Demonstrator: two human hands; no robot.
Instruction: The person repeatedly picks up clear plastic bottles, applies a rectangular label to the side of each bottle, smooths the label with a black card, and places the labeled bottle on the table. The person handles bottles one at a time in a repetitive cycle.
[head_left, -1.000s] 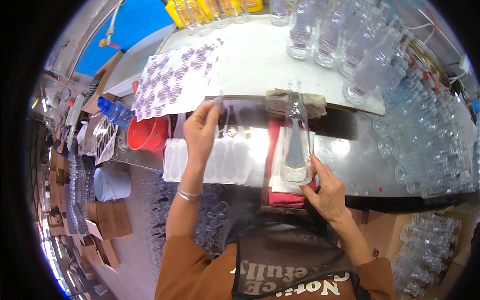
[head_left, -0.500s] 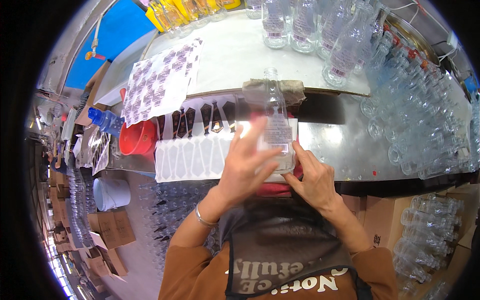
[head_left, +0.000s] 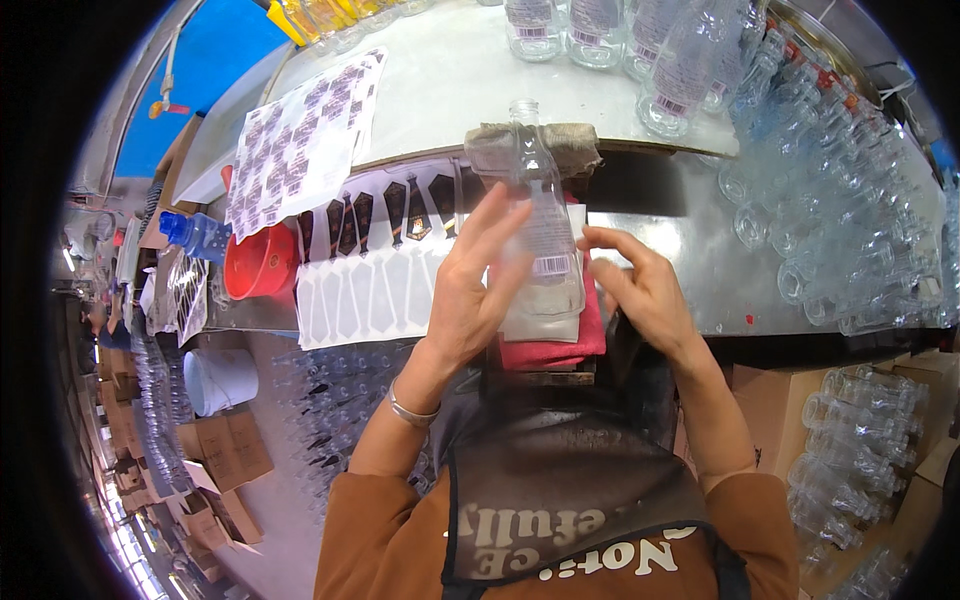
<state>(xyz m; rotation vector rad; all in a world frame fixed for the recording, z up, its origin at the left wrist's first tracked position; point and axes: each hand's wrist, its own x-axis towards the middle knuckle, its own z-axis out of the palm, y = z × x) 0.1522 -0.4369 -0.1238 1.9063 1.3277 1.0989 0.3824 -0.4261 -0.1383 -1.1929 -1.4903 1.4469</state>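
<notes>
A clear glass bottle (head_left: 548, 235) with a printed label lies in front of me, its neck leaning on a cloth-wrapped rest (head_left: 578, 145). Under its base are a white pad (head_left: 540, 329) and a folded red cloth (head_left: 553, 353). My left hand (head_left: 475, 280) is at the bottle's left side, fingers stretched and apart, partly across the glass and slightly blurred; whether they touch it I cannot tell. Close by the right side is my right hand (head_left: 645, 290), thumb and forefinger apart with nothing between them. Left of the bottle lies a sheet of dark, tie-shaped stickers (head_left: 395, 220).
Labelled bottles (head_left: 668, 95) stand on the white board (head_left: 440, 80), beside a printed label sheet (head_left: 300, 140). Many clear bottles (head_left: 820, 200) are stacked at right. A red bowl (head_left: 262, 265) and blue-capped bottle (head_left: 200, 236) sit at left. A carton of bottles (head_left: 860, 440) is lower right.
My right hand has come off the bottle's lower right side and moved slightly away. The left hand's fingers have shifted up and left along the glass. The whole view has shifted a little.
</notes>
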